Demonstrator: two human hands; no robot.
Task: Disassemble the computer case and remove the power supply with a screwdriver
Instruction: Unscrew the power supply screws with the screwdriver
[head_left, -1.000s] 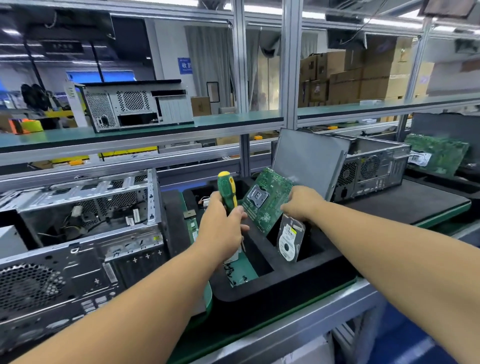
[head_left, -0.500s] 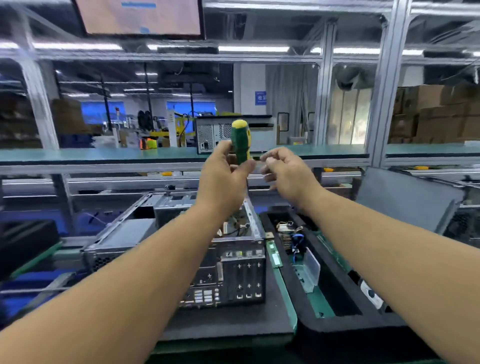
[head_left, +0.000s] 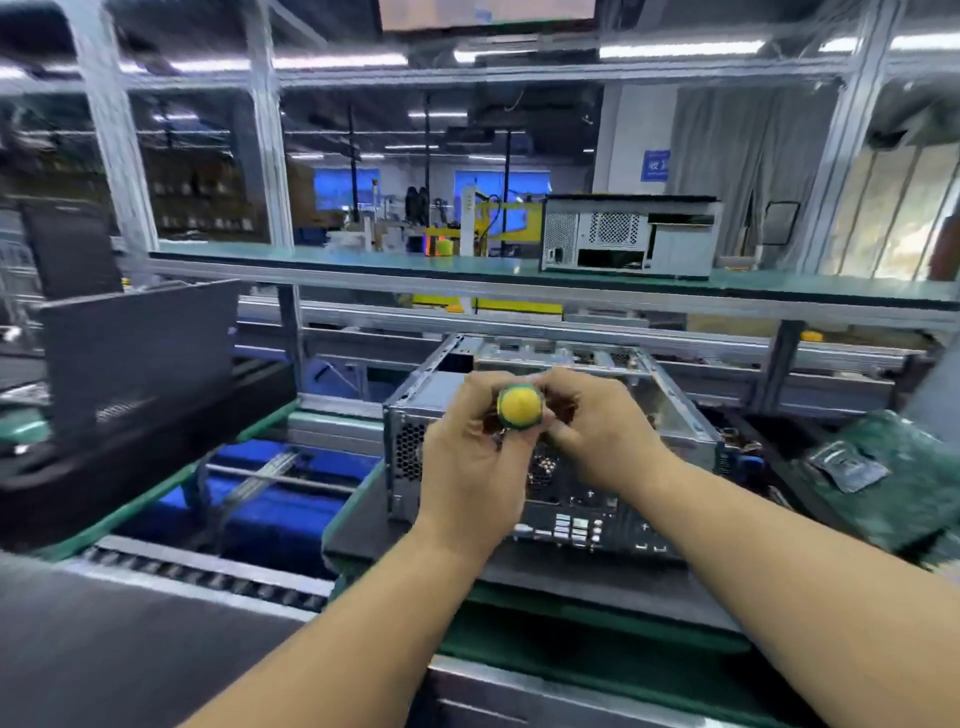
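An open grey computer case (head_left: 670, 410) lies on a dark mat in front of me, its rear panel with ports facing me. Both hands meet just above that rear panel. My left hand (head_left: 467, 467) and my right hand (head_left: 602, 431) grip the green and yellow screwdriver (head_left: 519, 408) between them, its yellow butt end pointing at me. The shaft and tip are hidden behind my fingers. The power supply cannot be made out inside the case.
A dark side panel (head_left: 140, 358) leans on a black tray at the left. A green circuit board (head_left: 893, 478) lies at the right. A blue gap with conveyor rails (head_left: 260, 483) opens left of the case. Another case (head_left: 628, 239) stands on the upper shelf.
My view swung left from the parts tray to the case. The screwdriver was upright in my left hand; now both hands hold it, lowered over the case's rear panel.
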